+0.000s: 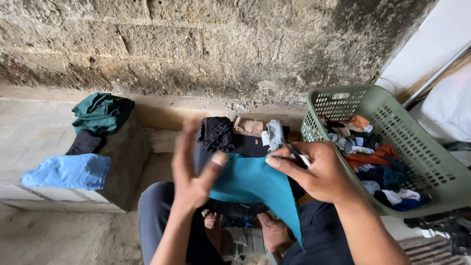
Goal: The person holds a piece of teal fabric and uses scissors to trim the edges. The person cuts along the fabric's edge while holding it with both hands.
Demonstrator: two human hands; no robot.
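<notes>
Holding the teal cloth (250,181) up over my knees, I kept it stretched between both hands so it stayed flat and I could see its edge. My left hand (194,172) was raised, palm facing away from me. Its thumb pressed the cloth's left corner from the front, and the long fingers stood up and a bit apart behind it. My right hand (321,172) came in from the right with the wrist bent. Its thumb and first finger were pinched tight on the cloth's top edge, and a small pair of scissors (297,154) sat in that same hand.

The rest of the cloth hung down to a point between my legs. A green basket (431,167) full of cloth scraps stood just beside my right arm, close enough to reach. Dark clothes lay on the ledge in front of me. A blue cloth (66,172) and a dark green cloth (100,113) rested on a block, well apart on my left.
</notes>
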